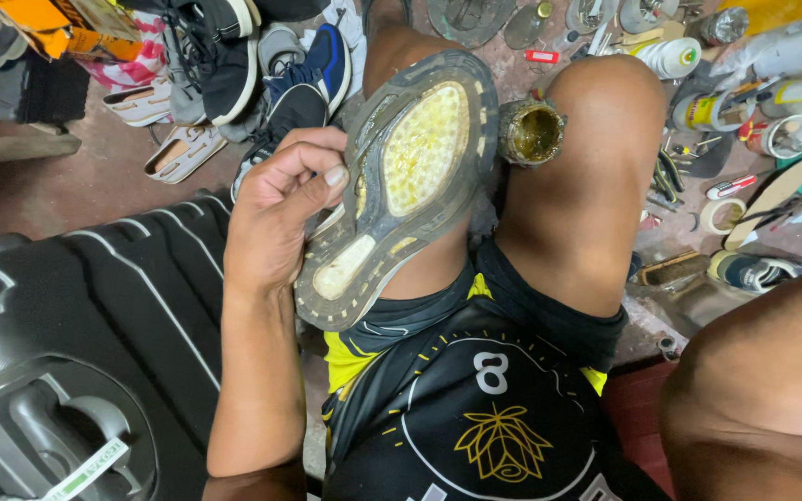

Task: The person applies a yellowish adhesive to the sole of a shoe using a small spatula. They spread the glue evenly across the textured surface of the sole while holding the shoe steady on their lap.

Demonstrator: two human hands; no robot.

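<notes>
Gripping the edge of a worn shoe sole [399,186], the left hand [276,209] has its fingers curled tight around the sole's left rim, thumb pressed flat against it. The sole lies just to the right of that hand, propped against the person's thigh with its inner face turned up, yellowish and glossy in the middle. Its long axis runs on a slant, from the near end by the left wrist up and away to the far end beside the knee. Just right of the sole's far end, touching the knee, stands an open glue tin [531,133] with amber stuff inside.

Only the left hand is on the sole. The right forearm [758,371] crosses the lower right corner, well apart from it, and its hand lies outside the picture, so whether it is open or closed cannot be told.

Beyond the left hand sits a heap of shoes [262,74].
</notes>
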